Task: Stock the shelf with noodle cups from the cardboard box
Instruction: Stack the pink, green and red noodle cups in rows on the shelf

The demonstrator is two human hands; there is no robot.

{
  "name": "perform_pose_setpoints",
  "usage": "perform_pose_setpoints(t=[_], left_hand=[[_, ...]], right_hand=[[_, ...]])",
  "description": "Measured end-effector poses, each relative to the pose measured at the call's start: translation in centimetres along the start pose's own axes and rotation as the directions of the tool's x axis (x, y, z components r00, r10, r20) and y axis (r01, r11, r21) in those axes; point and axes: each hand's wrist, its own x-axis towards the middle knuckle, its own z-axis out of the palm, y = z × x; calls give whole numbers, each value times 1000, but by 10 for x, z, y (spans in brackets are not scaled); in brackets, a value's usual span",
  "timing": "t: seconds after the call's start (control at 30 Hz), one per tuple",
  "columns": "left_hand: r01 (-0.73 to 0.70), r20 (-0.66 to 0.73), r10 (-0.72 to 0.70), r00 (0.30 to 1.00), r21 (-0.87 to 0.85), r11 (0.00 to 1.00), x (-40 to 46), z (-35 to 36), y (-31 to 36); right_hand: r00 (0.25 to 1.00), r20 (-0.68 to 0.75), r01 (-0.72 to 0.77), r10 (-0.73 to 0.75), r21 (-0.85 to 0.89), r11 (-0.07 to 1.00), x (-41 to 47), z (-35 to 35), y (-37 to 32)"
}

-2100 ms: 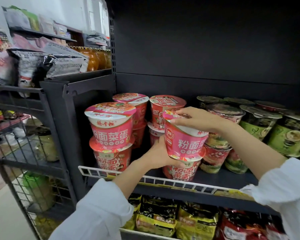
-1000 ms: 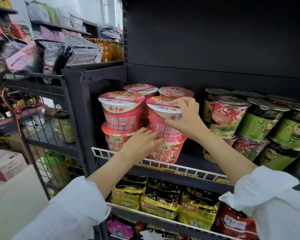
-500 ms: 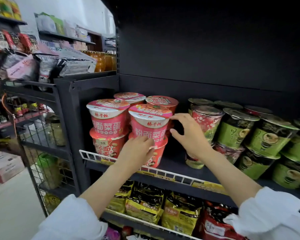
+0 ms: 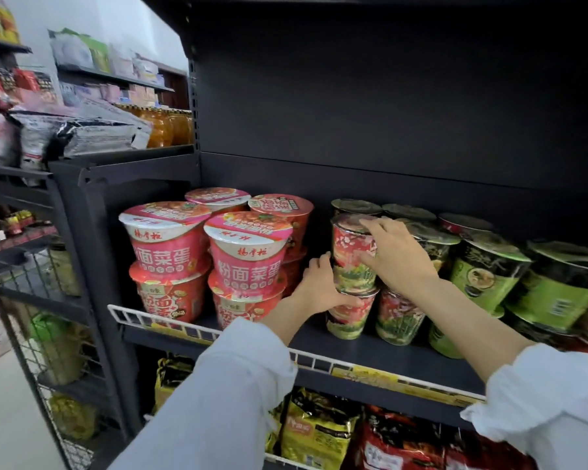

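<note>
Far left, a wire rack point(image 4: 31, 273) carries jars and bags; the detail there is blurred and cannot be read.

On the dark shelf point(image 4: 381, 351), behind its white wire rail point(image 4: 170, 322), the pink noodle cups point(image 4: 248, 256) stand at the left end, stacked two high, with two stacks at the front and more stacks close behind them.

A gap of bare shelf separates the pink stacks from the next group.

The left hand point(image 4: 319, 286) reaches into that gap. Its fingers curl round the left side of the floral cup point(image 4: 352, 256), near the cup's base, where it sits on the lower floral cup point(image 4: 348, 315). The floral cup stands upright on top of that lower one.

The right hand point(image 4: 398, 256) grips the same floral cup from its right side, fingers spread across the wall and up to the lid rim.

Just right of this stack a second lower cup point(image 4: 399, 317) of the same red and green pattern stands on the shelf.

Further right, green noodle cups point(image 4: 486, 276) are stacked two high to the frame edge.

Beneath the shelf, yellow bags point(image 4: 316, 432) and red bags point(image 4: 398, 442) fill the lower tier.

Both sleeves point(image 4: 224, 401) are pale.
</note>
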Motion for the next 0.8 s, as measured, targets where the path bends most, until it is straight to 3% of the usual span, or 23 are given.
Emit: perform_pose_setpoints(t=[0.2, 0.4, 0.57, 0.8], left_hand=[[53, -2, -53, 999, -68, 996, 23, 20, -2], [21, 9, -22, 1000, 135, 991, 20, 11, -19], [69, -44, -63, 997, 147, 987, 2, -6, -36], [-7, 59, -13, 998, 329, 944, -42, -34, -41]], right_hand=[[999, -38, 12, -13, -31, 999, 12, 4, 5], [997, -39, 67, -63, 112, 991, 16, 1, -2], [993, -44, 118, -112, 202, 972, 14, 2, -20], [989, 71, 106, -129, 268, 958, 11, -6, -19]])
